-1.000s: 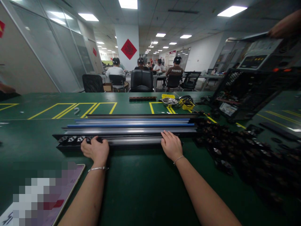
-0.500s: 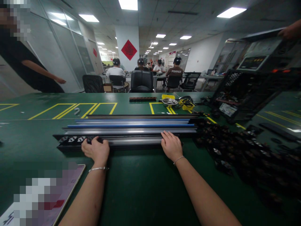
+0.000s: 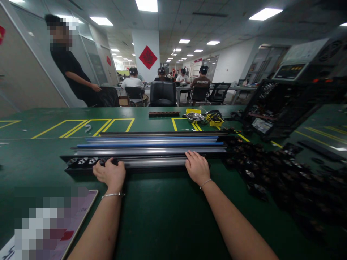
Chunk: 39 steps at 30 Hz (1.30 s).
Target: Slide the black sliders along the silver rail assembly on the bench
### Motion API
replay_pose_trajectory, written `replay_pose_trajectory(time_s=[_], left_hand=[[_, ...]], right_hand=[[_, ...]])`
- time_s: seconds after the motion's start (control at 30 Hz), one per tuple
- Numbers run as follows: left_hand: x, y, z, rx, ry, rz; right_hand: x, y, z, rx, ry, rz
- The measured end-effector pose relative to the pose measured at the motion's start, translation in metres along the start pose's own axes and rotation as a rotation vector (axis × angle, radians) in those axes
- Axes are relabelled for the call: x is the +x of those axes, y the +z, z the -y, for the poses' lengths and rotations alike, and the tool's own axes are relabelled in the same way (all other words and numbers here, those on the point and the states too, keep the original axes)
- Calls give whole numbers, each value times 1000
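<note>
- So, my left hand [image 3: 110, 171] is half-curled over the left stretch of the nearest black channel [image 3: 155, 163], right by a row of small black parts with shiny faces [image 3: 82, 161]; can't tell if my fingertips actually pinch one.
- My right hand [image 3: 197, 167] lies nearly flat near that channel's right end, fingers together, resting on it rather than wrapped round.
- What could go wrong, I reckon: press harder on one side and the channel could tip or skid into the grey rail [image 3: 146, 151] just behind, jolting the row out of line.
- Also, a careless right elbow could scatter that loose heap of black parts [image 3: 260, 169].
- Surface is a green tabletop [image 3: 162, 220] with yellow tape outlines [image 3: 124, 118]; a blue-edged rail [image 3: 151, 141] sits further back, and a metal bowl [image 3: 195, 117] beyond.
- Room's a big lit office: people seated ahead, someone in black [image 3: 72, 72] standing left, red diamond poster [image 3: 148, 57] on the pillar.
</note>
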State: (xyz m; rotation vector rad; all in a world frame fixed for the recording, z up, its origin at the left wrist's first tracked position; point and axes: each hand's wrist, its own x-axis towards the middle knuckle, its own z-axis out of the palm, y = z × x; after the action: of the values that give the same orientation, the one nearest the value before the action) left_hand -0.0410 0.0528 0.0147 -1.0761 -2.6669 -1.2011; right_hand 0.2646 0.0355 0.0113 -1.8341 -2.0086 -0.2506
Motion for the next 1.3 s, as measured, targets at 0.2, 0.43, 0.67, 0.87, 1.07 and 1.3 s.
replay_pose_trajectory(time_s=[0.2, 0.43, 0.67, 0.87, 1.07, 1.3], left_hand=[[0, 0, 0, -3, 0, 0], [3, 3, 5, -2, 19, -18], [3, 2, 4, 0, 28, -21], [3, 3, 5, 2, 25, -20], [3, 4, 6, -8, 33, -24], [1, 2, 4, -12, 40, -17]], right_hand=[[0, 0, 0, -6, -2, -11], [0, 1, -1, -14, -5, -6], [0, 0, 0, -21, 2, 5], [1, 0, 0, -24, 3, 8], [0, 0, 0, -22, 0, 0], [0, -1, 0, 8, -3, -1]])
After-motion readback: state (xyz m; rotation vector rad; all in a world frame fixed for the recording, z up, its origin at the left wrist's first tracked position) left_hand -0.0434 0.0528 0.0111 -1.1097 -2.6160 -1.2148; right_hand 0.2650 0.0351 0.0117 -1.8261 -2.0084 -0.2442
